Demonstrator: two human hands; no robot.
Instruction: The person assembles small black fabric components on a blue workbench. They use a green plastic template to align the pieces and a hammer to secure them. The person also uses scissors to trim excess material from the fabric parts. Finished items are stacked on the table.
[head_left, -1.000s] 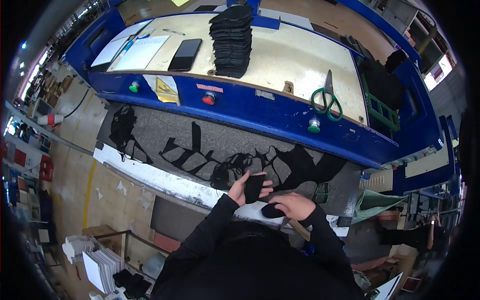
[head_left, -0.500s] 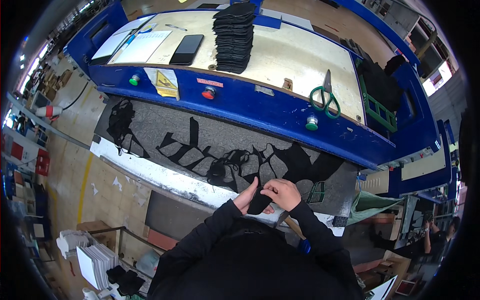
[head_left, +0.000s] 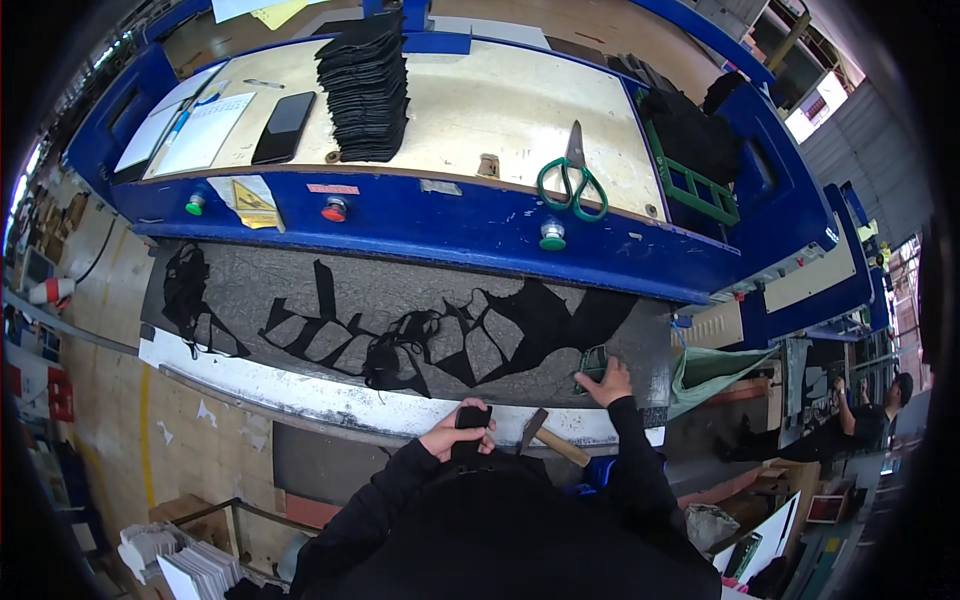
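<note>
My left hand (head_left: 459,431) is closed around a small stack of black fabric pieces (head_left: 473,417) close to my body, thumb across the top. My right hand (head_left: 608,384) is stretched out to the right, fingers apart, at a small green metal frame (head_left: 592,366), which looks like a cutting die. Fingertips and frame overlap in view; a firm hold cannot be made out. Between my hands lies a hammer (head_left: 555,443) with a wooden handle. Black fabric scraps (head_left: 400,355) with cut-out holes spread over the grey work surface (head_left: 270,275).
Behind the work surface, a blue machine beam (head_left: 430,215) carries push buttons. On its pale top stand a tall stack of black pieces (head_left: 365,95), a phone (head_left: 284,128), papers (head_left: 205,132) and green-handled scissors (head_left: 573,182). A co-worker (head_left: 855,425) is at far right.
My right hand has left the black pieces and moved right to the green frame. The left hand keeps the pieces, now further left. The hammer has come into fuller view; the whole view has shifted.
</note>
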